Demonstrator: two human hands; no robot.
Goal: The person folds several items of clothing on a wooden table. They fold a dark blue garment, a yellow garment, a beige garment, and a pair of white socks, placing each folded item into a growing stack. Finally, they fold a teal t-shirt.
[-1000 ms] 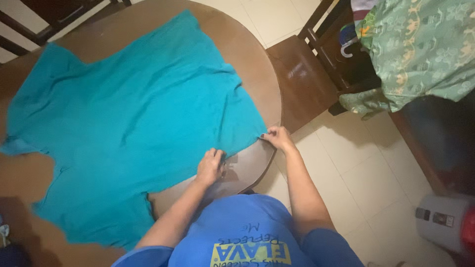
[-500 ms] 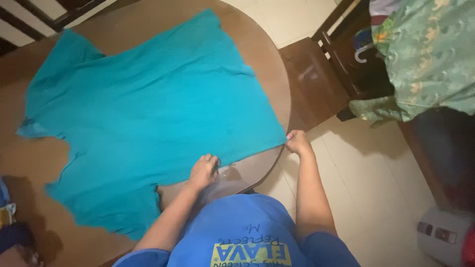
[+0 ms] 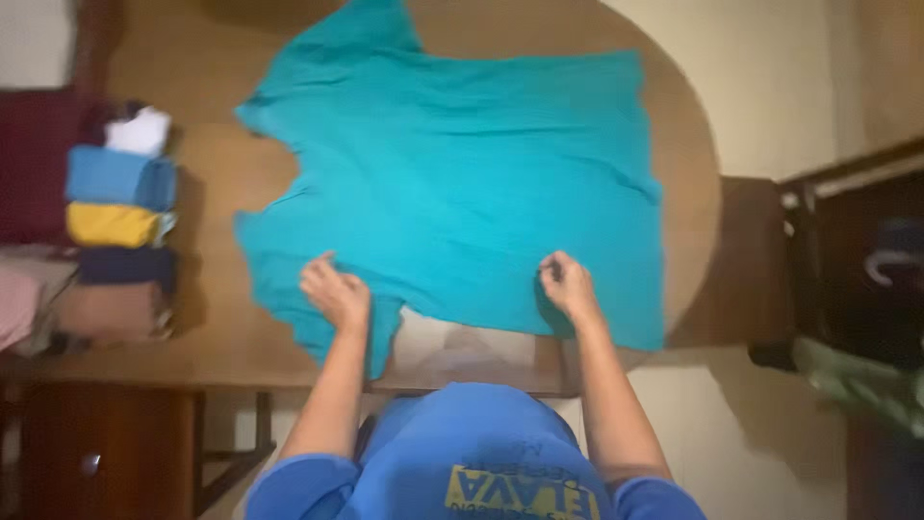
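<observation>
A teal shirt (image 3: 452,183) lies spread flat on a round wooden table (image 3: 688,173), its hem toward the person and one sleeve reaching to the far edge. The left hand (image 3: 335,291) rests on the near sleeve, fingers curled down onto the cloth; whether it pinches the fabric cannot be told. The right hand (image 3: 568,286) sits on the near hem, fingers bent and bunching a small fold of cloth under them, so it looks closed on the shirt. The two hands are well apart, both on the shirt's near edge.

To the left of the shirt, on the table, stands a row of folded clothes (image 3: 120,207): white, blue, yellow and dark pieces side by side. A dark chair (image 3: 847,260) stands off the table's right side. Nothing lies between the hands and the shirt.

Half a second ago the right hand held the hem corner at the table's rim and the left was beside it; now both have shifted leftward along the shirt, and the view has swung to show the folded stack
</observation>
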